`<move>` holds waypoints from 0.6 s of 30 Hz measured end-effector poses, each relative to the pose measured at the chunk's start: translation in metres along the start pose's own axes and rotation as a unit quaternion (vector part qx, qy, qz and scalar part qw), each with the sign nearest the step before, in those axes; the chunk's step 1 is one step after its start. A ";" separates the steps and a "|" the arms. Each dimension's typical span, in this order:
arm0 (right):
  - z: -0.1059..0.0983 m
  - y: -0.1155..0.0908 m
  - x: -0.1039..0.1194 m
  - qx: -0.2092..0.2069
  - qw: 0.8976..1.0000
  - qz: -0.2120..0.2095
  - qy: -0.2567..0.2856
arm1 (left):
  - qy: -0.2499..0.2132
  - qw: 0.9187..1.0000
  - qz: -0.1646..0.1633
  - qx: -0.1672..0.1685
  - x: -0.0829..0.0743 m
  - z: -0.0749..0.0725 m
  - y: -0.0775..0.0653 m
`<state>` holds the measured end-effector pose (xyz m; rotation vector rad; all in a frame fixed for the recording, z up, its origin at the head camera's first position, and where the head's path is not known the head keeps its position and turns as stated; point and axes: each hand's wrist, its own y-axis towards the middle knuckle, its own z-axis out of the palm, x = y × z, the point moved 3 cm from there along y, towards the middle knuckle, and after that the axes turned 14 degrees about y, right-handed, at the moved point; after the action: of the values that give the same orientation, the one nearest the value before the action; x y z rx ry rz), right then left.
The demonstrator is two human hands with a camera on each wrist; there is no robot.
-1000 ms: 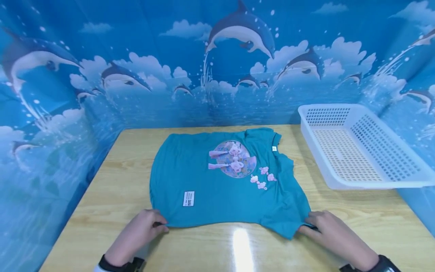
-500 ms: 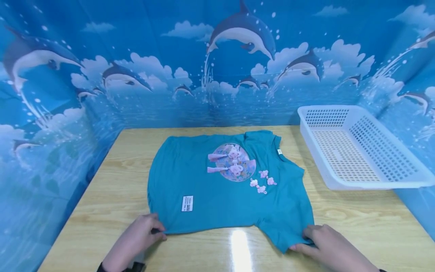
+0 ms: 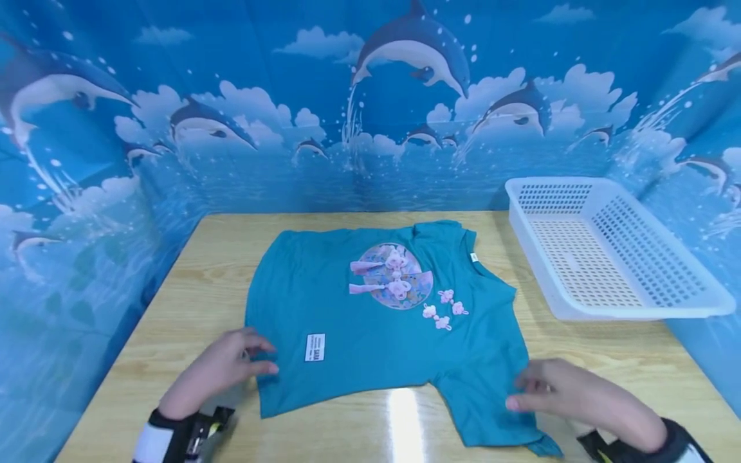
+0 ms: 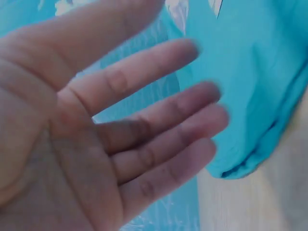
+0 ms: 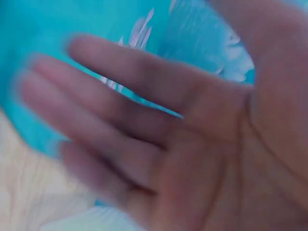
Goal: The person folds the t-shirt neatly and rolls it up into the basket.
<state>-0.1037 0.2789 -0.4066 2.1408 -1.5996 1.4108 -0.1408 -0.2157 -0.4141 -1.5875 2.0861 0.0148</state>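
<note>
A teal T-shirt [image 3: 359, 347] lies spread on its side on the table, hem to the left and neckline to the right. A round print with pink tassels [image 3: 399, 276], small pink flower-like ornaments [image 3: 444, 310] and a white label [image 3: 315, 347] mark its front. My left hand [image 3: 228, 363] hovers by the hem's near corner, its fingers relaxed and holding nothing. Over the near sleeve, my right hand [image 3: 564, 389] hangs with loose fingers, also holding nothing. Both wrist views show bare palms, the right hand [image 5: 183, 130] blurred, with teal cloth beyond the fingertips.
A white perforated plastic basket [image 3: 564, 308] stands at the right of the wooden table [image 3: 185, 308]. Behind and to both sides hangs a blue curtain [image 3: 243, 173] printed with dolphins.
Both hands have let go of the shirt and lifted off. Before that, the near sleeve was pulled toward me and spread out; the near hem corner now lies lower.
</note>
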 end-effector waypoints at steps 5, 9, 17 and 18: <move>-0.037 0.045 0.006 -0.140 0.984 -0.033 -0.106 | 0.033 0.998 -0.001 -0.045 0.016 -0.024 0.037; -0.047 0.082 -0.001 -0.160 0.977 -0.017 -0.139 | 0.027 0.999 0.010 -0.043 0.025 -0.028 0.069; -0.044 0.104 -0.015 -0.078 0.994 0.048 -0.067 | 0.008 0.999 0.023 0.021 0.035 -0.015 0.098; -0.044 0.102 -0.016 -0.078 0.994 0.051 -0.065 | 0.006 0.999 0.022 0.027 0.036 -0.014 0.098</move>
<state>-0.2125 0.2708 -0.4350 2.1291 -1.8230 1.1490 -0.2408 -0.2213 -0.4449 -1.5135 2.1133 -0.0358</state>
